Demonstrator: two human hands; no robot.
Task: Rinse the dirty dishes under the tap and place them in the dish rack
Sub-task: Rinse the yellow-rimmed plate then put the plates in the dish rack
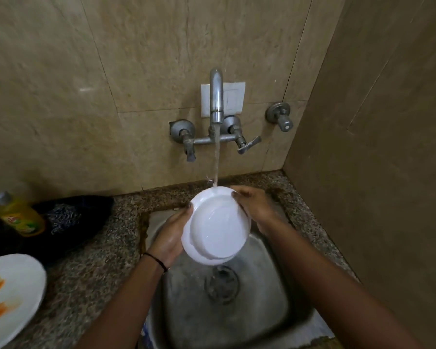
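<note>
A white plate (215,226) is tilted over the steel sink (269,295), its underside toward me, under a stream of water from the wall tap (216,96). My left hand (170,235) grips the plate's left rim. On the upper right rim my right hand (252,204) holds it with the fingers curled over the edge. A second white plate (10,295), smeared with orange streaks, lies on the counter at the lower left. No dish rack is in view.
A yellow dish-soap bottle (20,215) and a dark cloth with a scrubber (66,220) lie on the granite counter (98,248) left of the sink. A tiled wall closes the right side. Tap handles (247,144) and a separate valve (282,119) stick out of the back wall.
</note>
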